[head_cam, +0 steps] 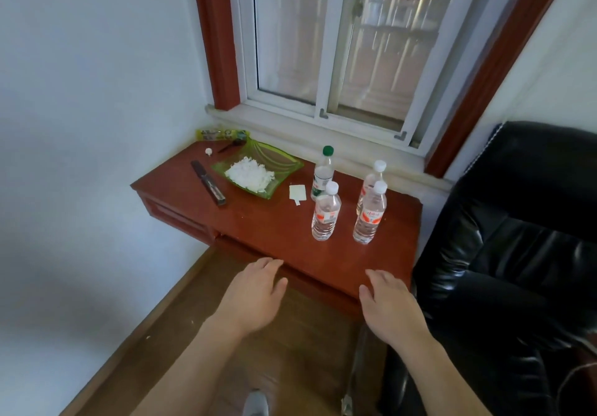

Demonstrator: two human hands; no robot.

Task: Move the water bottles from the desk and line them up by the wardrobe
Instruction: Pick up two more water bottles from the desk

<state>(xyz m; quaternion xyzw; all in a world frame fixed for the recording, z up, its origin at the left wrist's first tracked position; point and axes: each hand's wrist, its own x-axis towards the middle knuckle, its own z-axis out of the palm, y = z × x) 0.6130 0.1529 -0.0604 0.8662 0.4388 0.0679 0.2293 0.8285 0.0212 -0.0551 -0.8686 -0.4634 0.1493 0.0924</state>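
Four water bottles [326, 212] stand beyond both open hands [258, 296]

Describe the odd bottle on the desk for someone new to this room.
Below the window sits a red-brown desk with four bottles on its right half. The back-left bottle, nearest the green dish, alone has a green cap and label; the others have white caps.

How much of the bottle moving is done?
None yet. The green-capped bottle and three white-capped bottles all stand on the desk. The left hand and right hand hover near its front edge, holding nothing. All four must go to the wardrobe, out of view.
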